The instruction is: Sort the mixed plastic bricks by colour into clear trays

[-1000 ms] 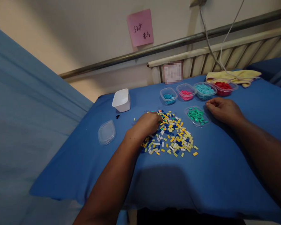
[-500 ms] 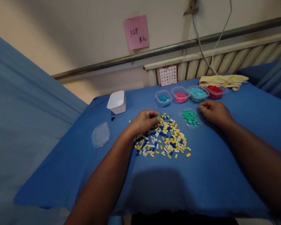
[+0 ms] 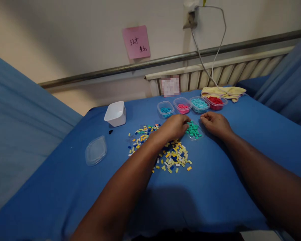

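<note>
In the head view, the small rectangular green bricks point(image 3: 194, 130) lie heaped in one shallow clear tray point(image 3: 201, 136), between the two hands. The left hand point(image 3: 177, 127) bends over the tray's left side, hiding part of it; I cannot tell whether its fingers pinch a brick. The right hand point(image 3: 215, 124) has its fingers curled together by the right rim, any hold hidden. The left forearm covers some of the mixed bricks point(image 3: 175, 159), yellow, white and dark blue, too many to count. Beyond stand four clear tubs point(image 3: 161, 115); leftward, one white tub point(image 3: 116, 121) and one clear lid point(image 3: 95, 151).
</note>
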Motion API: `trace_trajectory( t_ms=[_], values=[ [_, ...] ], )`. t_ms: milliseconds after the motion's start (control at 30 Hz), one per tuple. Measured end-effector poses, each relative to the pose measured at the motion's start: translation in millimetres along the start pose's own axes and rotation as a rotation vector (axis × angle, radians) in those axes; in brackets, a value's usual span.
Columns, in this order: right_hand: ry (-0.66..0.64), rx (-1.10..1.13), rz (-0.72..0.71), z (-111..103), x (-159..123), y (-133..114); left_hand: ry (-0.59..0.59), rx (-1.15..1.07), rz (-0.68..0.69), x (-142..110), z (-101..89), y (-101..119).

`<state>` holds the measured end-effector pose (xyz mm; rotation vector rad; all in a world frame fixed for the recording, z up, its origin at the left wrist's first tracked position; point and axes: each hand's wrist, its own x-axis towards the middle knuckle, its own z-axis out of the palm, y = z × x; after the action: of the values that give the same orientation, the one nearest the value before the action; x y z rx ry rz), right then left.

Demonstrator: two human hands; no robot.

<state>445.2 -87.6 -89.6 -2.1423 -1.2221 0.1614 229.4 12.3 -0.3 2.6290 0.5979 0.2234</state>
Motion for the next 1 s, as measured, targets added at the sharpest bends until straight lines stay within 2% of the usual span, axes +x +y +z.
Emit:
trace_trajectory(
  t_ms=[100,233,300,367,433,567,667,733,800,900,1000],
  values=[
    [-0.014,-0.031,0.024,-1,0,1,0.071,-0.036,-0.091,-29,-27.7,-27],
    [-0.016,-0.041,0.035,-1,-1,2,0.192,-0.022,-0.31,-84,-63.3,-72],
    [-0.019,-0.041,0.043,-1,-1,3,0.208,-0.018,-0.392,-106,-68.8,-89],
    [-0.024,-0.05,0.048,-1,-1,4,0.187,-0.024,-0.416,-121,-64.8,-99],
    [-0.033,-0.062,0.047,-1,-1,6,0.133,0.034,-0.34,-126,-55.4,-103],
    [-0.039,-0.073,0.038,-2,0,9,-0.03,0.28,-0.084,-122,-40.8,-103],
    [-0.042,-0.087,0.033,-3,-1,8,-0.053,0.343,-0.04,-119,-39.7,-99],
    [-0.041,-0.098,0.039,-4,-2,7,-0.027,0.307,-0.075,-120,-41.9,-97],
    [-0.044,-0.104,0.047,-5,-3,7,0.026,0.205,-0.172,-123,-45.6,-99],
    [-0.049,-0.109,0.059,-6,-3,6,0.191,0.019,-0.359,-132,-53.2,-112],
    [-0.054,-0.109,0.075,-6,-3,5,0.348,-0.067,-0.437,-141,-58.9,-130]
  ],
)
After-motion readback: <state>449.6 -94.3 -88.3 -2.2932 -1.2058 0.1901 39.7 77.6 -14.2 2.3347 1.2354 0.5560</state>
